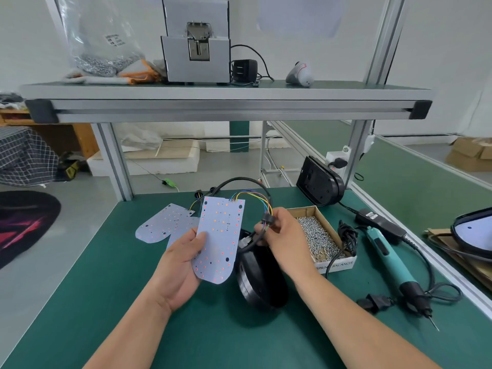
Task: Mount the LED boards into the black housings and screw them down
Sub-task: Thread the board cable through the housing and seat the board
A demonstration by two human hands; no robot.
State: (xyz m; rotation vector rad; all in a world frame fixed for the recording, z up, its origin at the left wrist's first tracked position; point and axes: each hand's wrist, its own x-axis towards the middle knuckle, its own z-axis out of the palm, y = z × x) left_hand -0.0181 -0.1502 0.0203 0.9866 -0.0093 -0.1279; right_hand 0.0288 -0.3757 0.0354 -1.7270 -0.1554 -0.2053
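- LED board (218, 235): lifted over the mat, edge gripped in left hand (181, 265); not yet seated
- black housing (259, 278): lying just beside and below
- right hand (282, 235): pinching wire connector (267, 218); likely risks: tugging soldered wires loose; trapping harness under board

1. The flat table top (213, 328) is a plain dark green.
2. The pale lilac-white, round-ended LED board (221, 235) is speckled with red and orange dots and a few black holes; the second lilac-white board (162, 222) shows fainter red dots.
3. The bundle of thin wires (255, 198) runs blue, green, yellow and orange.
4. The rounded plastic housing (261, 278) is matte black.
5. The brown cardboard box (308, 210) holds silver screws (316, 235).
6. The electric screwdriver (388, 257) is teal with a black nose.
7. The draped cloth (24, 155) is dark with a white check.
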